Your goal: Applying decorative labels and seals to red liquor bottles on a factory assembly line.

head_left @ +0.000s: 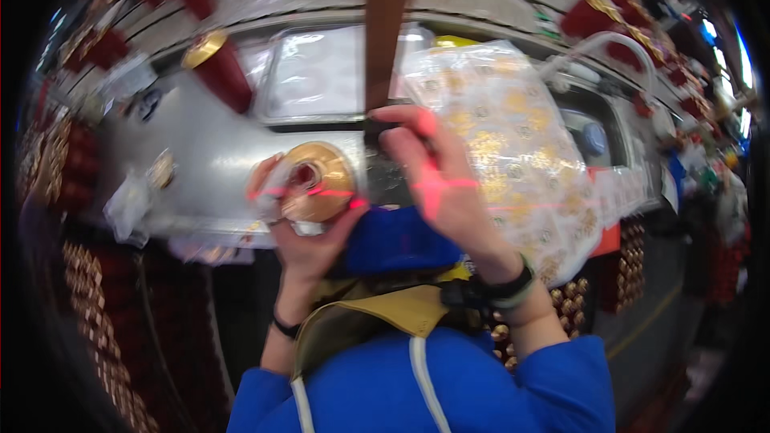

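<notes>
My left hand (309, 252) is wrapped round a red container's round gold top (319, 180), seen from above. At its centre is a small dark reddish recess. To the right, my right hand (437, 172) is raised, its fingers curled towards the thumb beside a brown upright post (387, 48). Something dark shows at the fingertips, too blurred to name. A clear plastic sheet with gold and white printed patches (501, 144) lies just beyond my right hand. Pink-red light crosses both hands and the gold top.
A shallow metal tray (266, 116) lies behind my left hand on the metal worktop (208, 144). A tapered red container with a gold top (223, 72) leans there. Crumpled clear plastic (128, 207) is at the left edge. A white curved tube (618, 38) arches at the right.
</notes>
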Motion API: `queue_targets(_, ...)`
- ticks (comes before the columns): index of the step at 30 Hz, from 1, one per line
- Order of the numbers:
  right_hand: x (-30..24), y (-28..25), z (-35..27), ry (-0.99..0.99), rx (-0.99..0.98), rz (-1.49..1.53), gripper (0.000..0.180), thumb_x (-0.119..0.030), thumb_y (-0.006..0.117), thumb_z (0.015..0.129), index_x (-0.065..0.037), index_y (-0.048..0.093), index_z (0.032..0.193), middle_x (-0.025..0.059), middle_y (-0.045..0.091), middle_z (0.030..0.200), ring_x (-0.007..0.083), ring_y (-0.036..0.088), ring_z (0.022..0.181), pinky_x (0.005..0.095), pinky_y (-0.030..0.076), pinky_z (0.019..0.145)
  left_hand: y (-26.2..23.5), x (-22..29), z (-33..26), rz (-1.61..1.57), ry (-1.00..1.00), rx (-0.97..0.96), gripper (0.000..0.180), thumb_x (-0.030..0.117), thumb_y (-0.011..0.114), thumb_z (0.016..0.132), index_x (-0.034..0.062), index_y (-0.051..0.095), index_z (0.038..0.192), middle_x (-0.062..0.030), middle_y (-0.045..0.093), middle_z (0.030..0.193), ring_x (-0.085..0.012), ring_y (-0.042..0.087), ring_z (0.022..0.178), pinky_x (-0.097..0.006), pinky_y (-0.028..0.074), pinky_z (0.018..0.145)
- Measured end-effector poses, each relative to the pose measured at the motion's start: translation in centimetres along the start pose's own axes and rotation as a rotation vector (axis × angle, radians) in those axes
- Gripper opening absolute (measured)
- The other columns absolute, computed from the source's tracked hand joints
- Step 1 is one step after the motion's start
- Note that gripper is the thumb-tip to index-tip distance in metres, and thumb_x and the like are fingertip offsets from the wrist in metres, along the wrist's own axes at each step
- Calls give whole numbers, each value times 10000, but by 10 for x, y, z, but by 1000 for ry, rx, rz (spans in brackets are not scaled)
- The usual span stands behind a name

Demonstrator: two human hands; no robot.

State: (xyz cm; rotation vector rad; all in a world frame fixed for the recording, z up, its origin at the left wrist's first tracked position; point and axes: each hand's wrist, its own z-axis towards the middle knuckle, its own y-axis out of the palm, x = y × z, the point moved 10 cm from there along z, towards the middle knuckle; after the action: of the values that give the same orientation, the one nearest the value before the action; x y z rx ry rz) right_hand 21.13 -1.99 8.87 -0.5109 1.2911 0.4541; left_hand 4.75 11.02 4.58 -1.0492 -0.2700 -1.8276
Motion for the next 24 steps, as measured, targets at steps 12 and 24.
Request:
queue_targets(12,4,61,-22,118,-249,-63,485,-318,768,948,-74,603,1333,-44,445,824,58,368,696,246,322,610,-4,3,-14,-34,181,150,874,192,909,787,219,406,1502,-252,405,1470,-419,551,1273,-470,527,995)
queue_targets(24,8,68,-26,182,-257,50,619,-181,832,881,-48,521,1398,-37,448,876,56,432,789,230,404,694,-5,4,-12,-42,197,162,742,173,864,825,160,443,1436,-279,414,1466,-443,562,1261,-495,524,1006)
